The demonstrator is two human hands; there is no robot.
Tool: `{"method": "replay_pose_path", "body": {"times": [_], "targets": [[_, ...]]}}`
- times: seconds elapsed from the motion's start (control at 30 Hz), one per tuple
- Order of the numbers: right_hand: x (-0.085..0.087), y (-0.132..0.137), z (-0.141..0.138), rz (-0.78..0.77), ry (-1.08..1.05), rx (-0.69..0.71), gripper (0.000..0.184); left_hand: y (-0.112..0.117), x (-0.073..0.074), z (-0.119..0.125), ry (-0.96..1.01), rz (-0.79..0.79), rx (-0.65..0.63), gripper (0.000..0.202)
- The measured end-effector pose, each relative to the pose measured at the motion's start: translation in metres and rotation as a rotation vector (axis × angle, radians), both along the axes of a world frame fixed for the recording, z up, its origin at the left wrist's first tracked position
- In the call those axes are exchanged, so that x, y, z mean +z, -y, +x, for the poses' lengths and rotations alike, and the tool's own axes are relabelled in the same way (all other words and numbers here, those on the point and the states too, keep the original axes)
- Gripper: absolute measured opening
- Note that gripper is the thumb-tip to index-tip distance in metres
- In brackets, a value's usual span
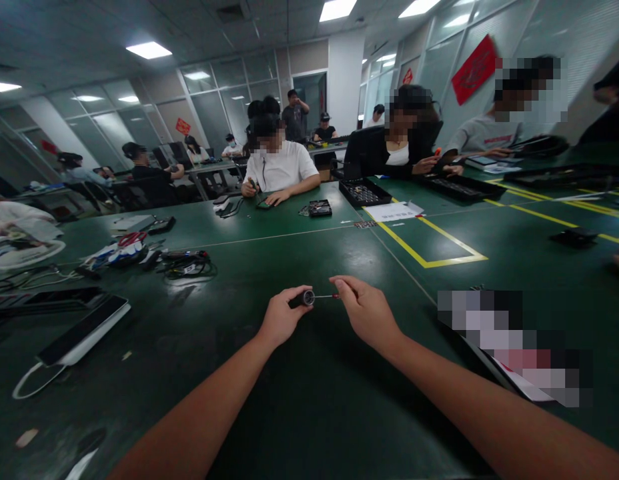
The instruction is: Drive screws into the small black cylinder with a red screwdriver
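One small black round part (308,297) is in the left hand (282,315), held in a tight pinch over the green tabletop (189,420). Its round end shows. The right hand (364,307) has a firm grip on a thin silver tool (324,297) with a bit of red. The tool points at the black part, but I cannot tell if its tip goes inside. Off to the left lie a tangle of black wires (189,265) and a flat black and white box (87,330). Past the hands, yellow tape (429,264) marks the tabletop. Across from them, a person in a white shirt (285,165) sits.
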State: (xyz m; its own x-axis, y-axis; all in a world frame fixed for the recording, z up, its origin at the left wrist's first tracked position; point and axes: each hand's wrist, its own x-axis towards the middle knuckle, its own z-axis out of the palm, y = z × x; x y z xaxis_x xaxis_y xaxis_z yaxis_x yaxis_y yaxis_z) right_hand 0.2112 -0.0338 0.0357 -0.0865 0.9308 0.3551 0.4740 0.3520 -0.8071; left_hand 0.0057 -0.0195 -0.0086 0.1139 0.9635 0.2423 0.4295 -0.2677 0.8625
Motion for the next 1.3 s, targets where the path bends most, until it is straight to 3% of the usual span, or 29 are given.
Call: {"method": "replay_pose_path", "body": {"times": [0.4, 0.57, 0.73, 1.0, 1.17, 1.3], "targets": [[-0.0044, 0.0034, 0.0010, -0.033, -0.008, 0.068, 0.019, -0.0039, -0.0051, -0.0030, 0.052, -0.010, 0.005, 0.043], [-0.0039, -0.0007, 0.0010, -0.057, -0.015, 0.019, 0.036, -0.0045, -0.0060, -0.0026, 0.059, -0.001, 0.012, 0.043], [-0.0055, -0.0004, -0.0016, -0.105, -0.002, 0.001, 0.030, -0.0028, -0.0031, -0.0014, -0.003, 0.027, 0.020, 0.043], [-0.0047, 0.0047, -0.0024, -0.023, -0.015, 0.042, 0.018, 0.0003, 0.0006, 0.0003, -0.054, 0.074, 0.039, 0.043], [-0.0053, -0.0013, 0.0008, -0.081, 0.005, -0.005, 0.036, -0.0012, -0.0001, 0.0011, -0.033, 0.074, 0.055, 0.045], [-0.0083, -0.0049, 0.0001, -0.117, -0.033, -0.029, 0.024, -0.0009, 0.0006, 0.0009, -0.060, 0.074, 0.045, 0.044]]}}
